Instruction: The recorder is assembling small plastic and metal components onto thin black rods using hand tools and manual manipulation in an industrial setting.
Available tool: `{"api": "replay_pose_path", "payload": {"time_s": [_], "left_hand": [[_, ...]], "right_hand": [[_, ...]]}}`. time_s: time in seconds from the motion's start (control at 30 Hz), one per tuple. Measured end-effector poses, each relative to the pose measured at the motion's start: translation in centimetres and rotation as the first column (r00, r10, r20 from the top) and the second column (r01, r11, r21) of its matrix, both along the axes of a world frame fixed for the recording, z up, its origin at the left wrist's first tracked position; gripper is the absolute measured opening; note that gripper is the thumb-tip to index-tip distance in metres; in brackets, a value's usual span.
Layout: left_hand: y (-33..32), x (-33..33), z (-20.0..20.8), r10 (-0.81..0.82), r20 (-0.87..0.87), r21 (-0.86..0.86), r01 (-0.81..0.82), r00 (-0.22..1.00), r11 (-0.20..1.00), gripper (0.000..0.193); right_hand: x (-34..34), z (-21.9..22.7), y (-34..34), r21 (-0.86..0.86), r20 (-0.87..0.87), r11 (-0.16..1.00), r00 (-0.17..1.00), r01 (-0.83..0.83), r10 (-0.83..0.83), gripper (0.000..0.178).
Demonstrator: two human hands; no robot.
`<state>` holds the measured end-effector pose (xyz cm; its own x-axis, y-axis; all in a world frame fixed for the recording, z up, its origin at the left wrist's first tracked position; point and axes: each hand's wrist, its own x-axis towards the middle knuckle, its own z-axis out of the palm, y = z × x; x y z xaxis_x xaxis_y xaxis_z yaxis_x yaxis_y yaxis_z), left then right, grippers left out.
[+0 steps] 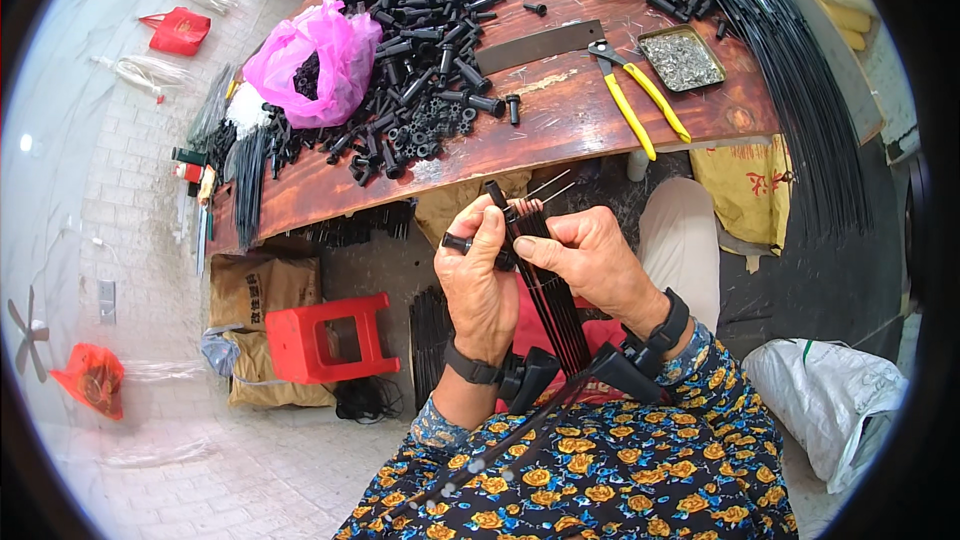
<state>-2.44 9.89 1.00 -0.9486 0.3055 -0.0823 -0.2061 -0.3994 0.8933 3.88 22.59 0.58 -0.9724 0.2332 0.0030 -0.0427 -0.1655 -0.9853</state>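
Note:
Both of my hands are raised in front of my body, just off the table's near edge. Between them is a bundle of thin black rods (553,312) that look like umbrella ribs, slanting down toward my lap. My left hand (478,285) is closed around a black plastic tube (458,242) and the upper end of the bundle. My right hand (592,258) pinches the rods near their top between thumb and fingers. A few thin bright metal tips (548,181) stick out beyond the bundle. My fingers partly hide how the rods meet the tube.
On the reddish wooden table (560,105) lie a heap of black plastic tubes (420,70), a pink bag (345,50), yellow-handled pliers (640,90), a flat metal strip (540,47) and a tin of small metal bits (682,58). Long black rods (800,90) hang over the right edge. A red stool (325,340) stands lower left.

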Motion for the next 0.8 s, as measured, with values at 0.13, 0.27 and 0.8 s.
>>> {"api": "replay_pose_path", "payload": {"time_s": [0.13,0.27,0.8], "left_hand": [[0.3,0.1,1.0,-0.036,0.000,0.056,0.036,0.999,0.998,0.023],[-0.2,0.2,0.7,-0.104,0.056,0.132,0.096,0.993,0.987,0.022],[0.0,0.4,0.9,-0.199,0.089,0.150,0.184,0.976,0.971,0.023]], "right_hand": [[0.1,-0.1,0.1,-0.060,0.035,0.997,0.998,-0.055,0.057,0.034],[0.3,0.5,0.1,-0.164,0.088,0.983,0.991,-0.085,0.100,0.037],[0.5,0.1,0.6,-0.421,0.083,0.898,0.980,-0.130,0.180,0.021]]}}
